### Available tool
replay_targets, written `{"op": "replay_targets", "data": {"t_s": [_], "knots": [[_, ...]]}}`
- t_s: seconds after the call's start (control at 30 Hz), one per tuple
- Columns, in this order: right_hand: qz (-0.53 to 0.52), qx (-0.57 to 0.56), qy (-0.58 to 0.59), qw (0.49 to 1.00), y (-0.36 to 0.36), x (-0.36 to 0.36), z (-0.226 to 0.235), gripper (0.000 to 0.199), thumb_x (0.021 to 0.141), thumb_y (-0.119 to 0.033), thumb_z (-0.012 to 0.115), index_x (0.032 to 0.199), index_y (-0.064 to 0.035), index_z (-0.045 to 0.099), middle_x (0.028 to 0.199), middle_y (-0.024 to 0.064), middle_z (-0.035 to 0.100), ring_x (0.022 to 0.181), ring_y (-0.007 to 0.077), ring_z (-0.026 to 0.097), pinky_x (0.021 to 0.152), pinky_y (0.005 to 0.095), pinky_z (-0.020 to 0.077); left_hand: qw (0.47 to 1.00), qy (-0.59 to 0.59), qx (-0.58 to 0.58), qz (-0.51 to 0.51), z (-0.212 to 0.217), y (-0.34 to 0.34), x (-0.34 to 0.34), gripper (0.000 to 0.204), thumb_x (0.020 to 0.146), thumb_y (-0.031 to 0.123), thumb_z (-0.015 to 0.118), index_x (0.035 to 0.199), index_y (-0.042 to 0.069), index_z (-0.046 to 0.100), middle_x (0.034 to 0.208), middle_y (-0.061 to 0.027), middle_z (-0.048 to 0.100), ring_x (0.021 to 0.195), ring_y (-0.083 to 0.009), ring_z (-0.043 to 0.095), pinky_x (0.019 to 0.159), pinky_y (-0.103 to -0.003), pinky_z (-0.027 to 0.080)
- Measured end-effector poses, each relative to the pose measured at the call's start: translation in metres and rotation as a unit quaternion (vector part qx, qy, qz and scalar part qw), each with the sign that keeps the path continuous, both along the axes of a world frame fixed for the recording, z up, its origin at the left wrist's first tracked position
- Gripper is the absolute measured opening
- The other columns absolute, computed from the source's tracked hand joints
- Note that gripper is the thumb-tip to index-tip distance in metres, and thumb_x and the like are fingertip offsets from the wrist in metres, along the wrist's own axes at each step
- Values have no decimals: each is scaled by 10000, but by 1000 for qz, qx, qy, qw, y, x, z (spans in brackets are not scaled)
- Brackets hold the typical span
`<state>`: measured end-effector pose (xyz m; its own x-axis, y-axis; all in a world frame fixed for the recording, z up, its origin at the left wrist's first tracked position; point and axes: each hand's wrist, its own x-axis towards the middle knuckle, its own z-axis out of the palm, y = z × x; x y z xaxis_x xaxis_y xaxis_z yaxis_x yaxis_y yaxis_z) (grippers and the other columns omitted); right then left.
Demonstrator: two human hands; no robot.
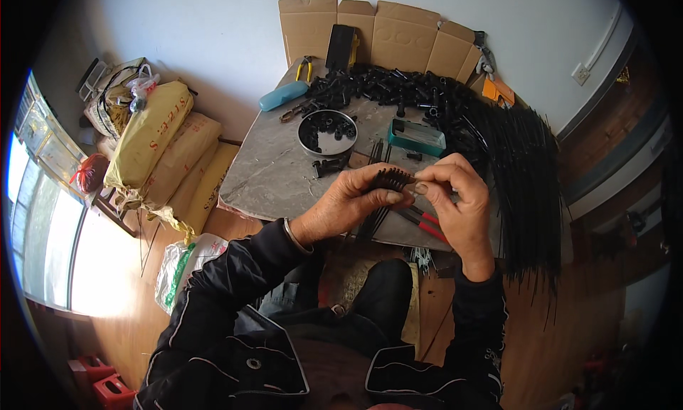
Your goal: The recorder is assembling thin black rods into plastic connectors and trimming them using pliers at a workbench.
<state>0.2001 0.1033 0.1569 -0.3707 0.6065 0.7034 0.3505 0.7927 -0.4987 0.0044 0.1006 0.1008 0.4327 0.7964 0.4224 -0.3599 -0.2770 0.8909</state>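
Over the near part of the table, my left hand point(359, 193) is closed around a row of thin black strips point(391, 178), whose ends stand side by side like comb teeth. My right hand point(459, 196) touches the right end of that row with thumb and forefinger pinched; whatever lies between those fingertips is too small to make out. Thin dark rods point(371, 225) show below my left hand. Just beyond the hands are a round metal bowl point(328, 152) of small black pieces and a green rectangular tin point(417, 135). Red-handled pliers point(430, 229) lie under my right hand.
Black tubular parts point(398, 90) are heaped along the table's back, before upright cardboard point(405, 36). Long black strands point(523, 182) hang over the right edge. A blue case point(283, 96) and yellow-handled pliers point(304, 68) lie at the back left. Stuffed sacks point(153, 136) stand left.
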Motion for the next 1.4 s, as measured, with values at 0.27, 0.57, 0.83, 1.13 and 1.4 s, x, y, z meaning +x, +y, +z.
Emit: {"op": "replay_targets", "data": {"t_s": [0.27,0.57,0.83,1.13,1.4], "knots": [[-15,-53,-9,998,-9,-5,13,145,771,65,706,882,-14,654,815,17,581,736,88,570,646,222,461,998,60,3,15,7,1,-5,288,906,25,606,1192,-5,590,1041,-66,678,1017,-140,626,931,-293,498],[68,-99,24,992,4,-1,9,134,780,49,707,887,-9,651,794,15,580,730,83,566,649,210,459,990,131,41,-3,16,6,-15,310,875,39,655,1182,19,618,1048,-58,689,1011,-123,625,916,-284,506],[83,-121,38,988,7,-18,2,174,761,-10,753,882,-21,630,797,5,577,699,69,544,620,210,452,961,213,167,61,17,16,-22,405,787,115,766,1163,38,638,978,-80,709,920,-139,659,831,-299,527],[78,-85,21,993,12,-23,3,186,755,-10,760,891,-28,635,801,7,585,693,63,558,605,205,455,949,212,219,76,20,20,-29,417,741,200,797,1093,23,661,929,-87,705,842,-160,670,759,-306,532],[81,-87,13,993,14,-28,5,167,775,15,738,902,-21,635,813,17,585,700,67,564,611,203,459,953,201,204,99,15,24,-35,464,737,247,790,1116,16,655,932,-92,712,855,-150,676,740,-297,530]]}}
